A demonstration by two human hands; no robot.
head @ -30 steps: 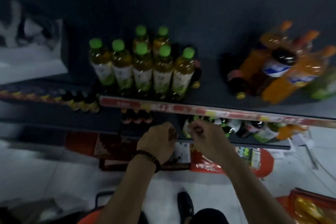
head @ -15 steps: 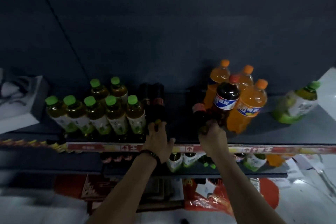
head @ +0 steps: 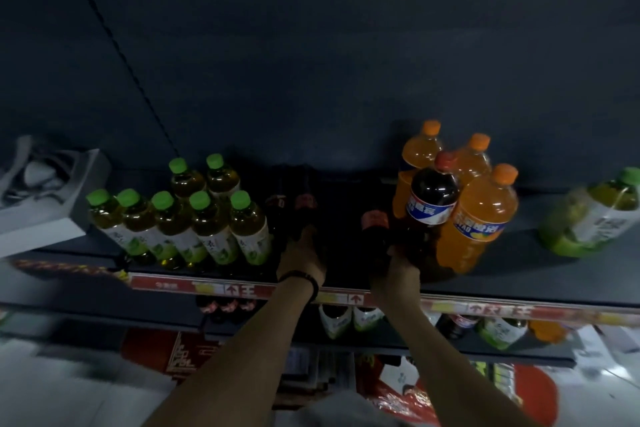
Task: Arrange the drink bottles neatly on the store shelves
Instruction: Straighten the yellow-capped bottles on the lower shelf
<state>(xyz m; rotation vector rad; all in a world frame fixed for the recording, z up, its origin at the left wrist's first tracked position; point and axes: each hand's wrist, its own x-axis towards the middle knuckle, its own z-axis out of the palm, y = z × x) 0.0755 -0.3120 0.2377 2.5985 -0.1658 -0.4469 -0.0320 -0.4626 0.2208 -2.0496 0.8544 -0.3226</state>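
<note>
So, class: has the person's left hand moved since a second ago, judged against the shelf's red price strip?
Yes. The left hand was below the red price strip; now it reaches above it, among the dark bottles.

Dark wall [head: 346,45], dim light, pale floor [head: 52,385]

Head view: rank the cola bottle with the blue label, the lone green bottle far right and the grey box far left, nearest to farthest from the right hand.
1. Cola bottle: just above the right hand, slightly right.
2. Green bottle: alone, far right on the shelf.
3. Grey box: far left, beyond the green-capped tea bottles.
</note>
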